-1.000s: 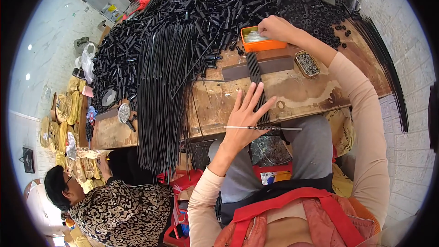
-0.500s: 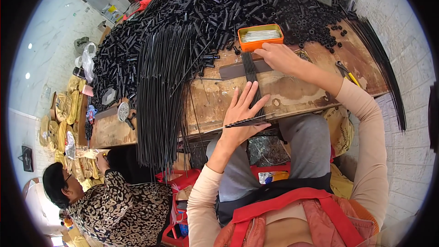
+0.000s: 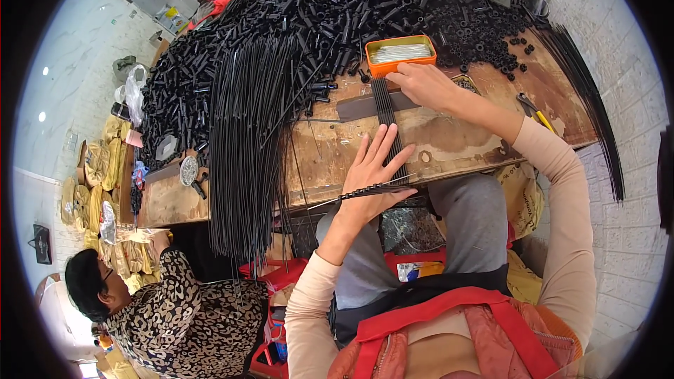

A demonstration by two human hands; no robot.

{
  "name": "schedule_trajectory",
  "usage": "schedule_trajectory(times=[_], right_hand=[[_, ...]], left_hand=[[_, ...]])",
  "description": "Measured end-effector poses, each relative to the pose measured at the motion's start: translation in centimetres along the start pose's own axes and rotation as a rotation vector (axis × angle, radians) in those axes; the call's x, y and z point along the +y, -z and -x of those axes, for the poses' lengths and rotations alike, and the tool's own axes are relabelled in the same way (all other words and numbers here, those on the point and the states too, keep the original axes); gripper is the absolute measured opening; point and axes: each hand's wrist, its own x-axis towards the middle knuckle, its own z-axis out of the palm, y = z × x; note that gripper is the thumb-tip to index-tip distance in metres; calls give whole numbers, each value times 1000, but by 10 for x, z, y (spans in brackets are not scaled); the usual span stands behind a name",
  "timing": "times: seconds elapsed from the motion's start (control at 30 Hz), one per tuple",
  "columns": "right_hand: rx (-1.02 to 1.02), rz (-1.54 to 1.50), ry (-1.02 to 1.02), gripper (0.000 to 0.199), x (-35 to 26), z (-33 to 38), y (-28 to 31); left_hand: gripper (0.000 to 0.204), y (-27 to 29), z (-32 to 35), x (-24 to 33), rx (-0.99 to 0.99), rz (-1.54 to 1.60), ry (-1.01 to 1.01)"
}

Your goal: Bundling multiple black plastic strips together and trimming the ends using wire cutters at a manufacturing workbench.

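A narrow row of thin black rods (image 3: 384,107) runs front to back across the wooden table. My left hand (image 3: 372,161) lies flat on it near the front edge, fingers spread. Over the back of that wrist slants a line of dark rod ends (image 3: 372,189). At the row's far end, my right hand (image 3: 425,85) has its thumb and forefinger closed together; what is between them is too small to tell. Just beyond those fingers stands an orange box (image 3: 400,69) holding thin pale sticks (image 3: 400,53). A flat grey strip (image 3: 351,109) lies crosswise at the rods.
A large heap of short black tubular parts (image 3: 337,10) covers the table's back. Long black rods (image 3: 249,147) overhang the front at left; more rods (image 3: 583,98) hang at right. Yellow-handled pliers (image 3: 539,114) lie right. Another person (image 3: 175,309) sits lower left.
My right fingertips have shifted slightly along the far rod ends. The line of rod ends over my left wrist has tilted and moved left. The other person's arm has moved.
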Motion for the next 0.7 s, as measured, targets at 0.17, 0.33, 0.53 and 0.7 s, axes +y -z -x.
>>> schedule_trajectory(times=[0.17,0.33,0.53,0.7], right_hand=[[32,4,2,18,-2,1,0],[40,18,-9,18,-4,4,2],[70,26,19,19,-3,1,1],[25,45,12,16,-3,-1,-2]], left_hand=[[78,0,0,-1,4,6,-9],[78,0,1,-1,4,7,-4],[77,0,0,0,3,12,2],[77,-1,1,-1,1,5,5]])
